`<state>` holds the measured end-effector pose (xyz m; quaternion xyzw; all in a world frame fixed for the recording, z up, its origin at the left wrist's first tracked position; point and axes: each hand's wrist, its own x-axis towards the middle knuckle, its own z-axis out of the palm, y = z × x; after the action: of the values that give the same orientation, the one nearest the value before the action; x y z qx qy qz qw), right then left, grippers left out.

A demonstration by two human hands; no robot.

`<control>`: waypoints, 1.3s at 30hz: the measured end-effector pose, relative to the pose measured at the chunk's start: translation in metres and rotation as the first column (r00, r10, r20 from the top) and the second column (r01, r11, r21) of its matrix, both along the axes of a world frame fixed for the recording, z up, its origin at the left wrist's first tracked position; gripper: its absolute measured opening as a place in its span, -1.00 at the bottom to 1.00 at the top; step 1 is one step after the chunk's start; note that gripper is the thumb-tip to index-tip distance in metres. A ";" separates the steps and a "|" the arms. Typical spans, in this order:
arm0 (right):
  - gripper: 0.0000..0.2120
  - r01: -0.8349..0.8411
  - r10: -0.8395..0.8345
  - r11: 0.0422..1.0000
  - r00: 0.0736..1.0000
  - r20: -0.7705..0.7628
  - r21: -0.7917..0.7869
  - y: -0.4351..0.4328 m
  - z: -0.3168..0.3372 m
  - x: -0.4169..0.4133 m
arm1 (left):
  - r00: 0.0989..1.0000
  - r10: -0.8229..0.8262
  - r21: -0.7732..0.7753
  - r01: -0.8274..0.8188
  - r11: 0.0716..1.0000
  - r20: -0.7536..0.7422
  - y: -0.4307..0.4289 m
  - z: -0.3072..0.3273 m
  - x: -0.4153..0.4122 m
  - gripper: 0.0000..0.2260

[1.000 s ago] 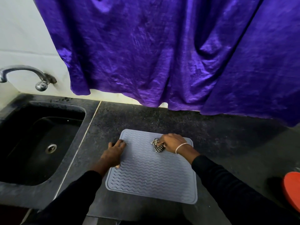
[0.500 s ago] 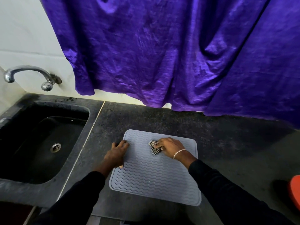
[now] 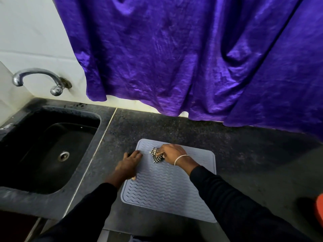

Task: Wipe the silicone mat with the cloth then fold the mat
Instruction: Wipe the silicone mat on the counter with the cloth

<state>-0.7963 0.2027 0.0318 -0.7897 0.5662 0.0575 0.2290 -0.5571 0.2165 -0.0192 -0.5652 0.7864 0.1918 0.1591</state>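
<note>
A grey silicone mat (image 3: 167,191) with wavy ridges lies flat on the dark stone counter. My right hand (image 3: 173,152) presses a small black-and-white checked cloth (image 3: 156,155) onto the mat near its far left corner, fingers closed over the cloth. A silver bracelet sits on that wrist. My left hand (image 3: 129,165) rests palm down on the mat's left edge, fingers spread, holding the mat in place. Both arms wear black sleeves.
A black sink (image 3: 50,154) with a metal tap (image 3: 38,79) lies to the left. A purple curtain (image 3: 192,58) hangs over the back of the counter (image 3: 253,154). A red object (image 3: 319,208) shows at the right edge.
My right hand has slid the cloth leftward across the far part of the mat, closer to my left hand. The left hand has stayed on the mat's left edge.
</note>
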 end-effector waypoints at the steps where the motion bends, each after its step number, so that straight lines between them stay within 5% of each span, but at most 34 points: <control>1: -0.56 0.001 -0.001 1.000 1.000 -0.003 0.004 0.001 -0.002 0.001 | 1.000 -0.003 0.000 0.003 1.000 -0.001 0.000 0.000 0.001 -0.16; 11: -0.61 0.050 -0.047 0.998 0.994 -0.096 0.027 0.011 0.001 -0.037 | 0.998 -0.051 -0.005 0.051 0.999 -0.024 -0.001 -0.003 0.010 -0.22; 22: -0.53 0.006 -0.007 1.000 1.000 0.009 0.027 -0.005 0.007 0.029 | 0.994 -0.066 -0.022 0.064 0.998 -0.089 0.002 -0.006 0.017 -0.26; 30: -0.52 0.026 -0.026 0.999 1.000 -0.017 0.023 0.016 -0.005 -0.004 | 0.996 -0.037 0.001 0.037 0.999 -0.080 0.001 -0.011 0.021 -0.10; 39: -0.58 0.015 -0.015 1.000 1.000 -0.013 0.027 -0.009 0.010 0.025 | 0.996 -0.066 0.020 0.068 0.998 -0.062 -0.005 -0.010 0.019 -0.19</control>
<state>-0.7709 0.1933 0.0419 -0.7818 0.5729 0.0684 0.2363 -0.5377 0.2116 -0.0297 -0.5305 0.8074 0.2123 0.1473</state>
